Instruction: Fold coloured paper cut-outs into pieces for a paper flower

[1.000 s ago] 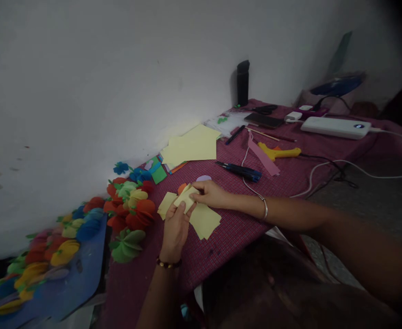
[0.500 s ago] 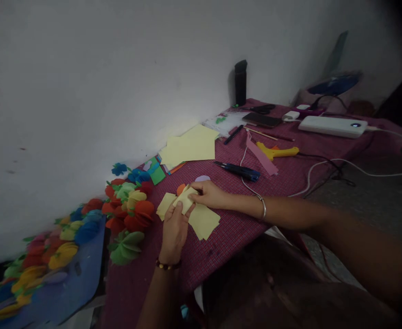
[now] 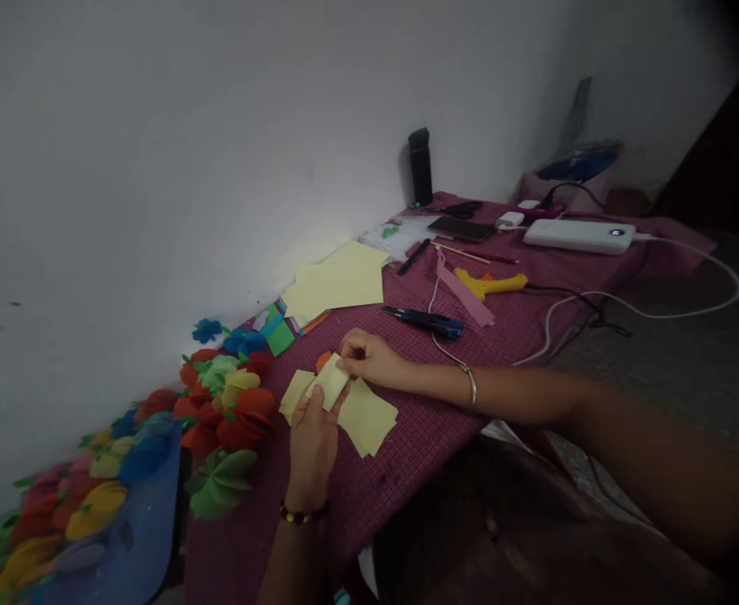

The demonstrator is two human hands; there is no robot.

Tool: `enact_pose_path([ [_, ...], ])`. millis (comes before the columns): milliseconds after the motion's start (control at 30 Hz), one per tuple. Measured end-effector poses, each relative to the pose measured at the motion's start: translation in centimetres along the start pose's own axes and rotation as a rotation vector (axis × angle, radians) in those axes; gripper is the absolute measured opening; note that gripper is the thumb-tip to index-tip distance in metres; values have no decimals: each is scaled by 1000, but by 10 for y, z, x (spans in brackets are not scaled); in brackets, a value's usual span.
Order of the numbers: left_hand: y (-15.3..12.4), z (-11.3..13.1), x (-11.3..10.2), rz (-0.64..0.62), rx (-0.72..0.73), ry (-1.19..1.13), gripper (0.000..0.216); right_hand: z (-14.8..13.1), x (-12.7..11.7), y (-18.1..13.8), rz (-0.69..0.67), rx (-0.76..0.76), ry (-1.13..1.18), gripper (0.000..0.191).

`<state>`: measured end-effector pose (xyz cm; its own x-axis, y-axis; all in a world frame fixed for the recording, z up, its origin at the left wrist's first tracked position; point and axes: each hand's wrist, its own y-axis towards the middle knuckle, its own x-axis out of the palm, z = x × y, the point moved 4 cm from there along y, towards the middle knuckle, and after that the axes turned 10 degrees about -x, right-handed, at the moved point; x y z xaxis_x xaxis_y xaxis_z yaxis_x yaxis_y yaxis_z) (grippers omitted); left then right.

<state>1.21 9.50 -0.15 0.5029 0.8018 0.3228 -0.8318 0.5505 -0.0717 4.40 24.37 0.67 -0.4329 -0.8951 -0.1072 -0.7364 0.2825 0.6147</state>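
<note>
My left hand holds a small folded piece of pale yellow paper from below, fingers closed on it. My right hand pinches the same piece at its upper right edge. Beneath them, several more yellow paper squares lie on the maroon checked cloth. An orange paper bit peeks out just behind the held piece.
Paper flowers in red, green, yellow and blue lie left, trailing onto a blue sheet. Farther back: yellow sheets, blue scissors, pink strip, yellow glue gun, black bottle, phone, white power bank with cables.
The view has shifted a little, so everything sits lower and further left. Both hands stay on the yellow piece, with only small finger movement along its edge.
</note>
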Motion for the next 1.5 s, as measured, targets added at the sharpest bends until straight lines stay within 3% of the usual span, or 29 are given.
enact_pose_path([
  [233, 5, -7, -6, -8, 10, 47, 17, 7, 5, 1, -54, 227, 170, 13],
  [433, 8, -8, -11, -23, 51, 164, 20, 4, 5, 0, -19, 312, 235, 14],
  [767, 5, -6, -8, 36, -28, 188, 19, 0, 5, 0, 31, 304, 420, 21],
  [933, -2, 7, -11, 24, -72, 463, 19, -6, 13, -3, -164, 203, 395, 24],
  [1067, -9, 21, -4, 51, 128, 764, 23, -3, 19, -7, -271, 239, 382, 23],
  [1167, -12, 24, -2, 84, 234, 789, 23, -1, 18, -7, -312, 307, 423, 19],
  [1333, -12, 19, -2, 95, 220, 735, 24, 2, 22, -14, -551, 416, 425, 33],
  [1500, -9, 14, 0, 54, 194, 705, 26, 7, 22, -16, -549, 468, 380, 37],
])
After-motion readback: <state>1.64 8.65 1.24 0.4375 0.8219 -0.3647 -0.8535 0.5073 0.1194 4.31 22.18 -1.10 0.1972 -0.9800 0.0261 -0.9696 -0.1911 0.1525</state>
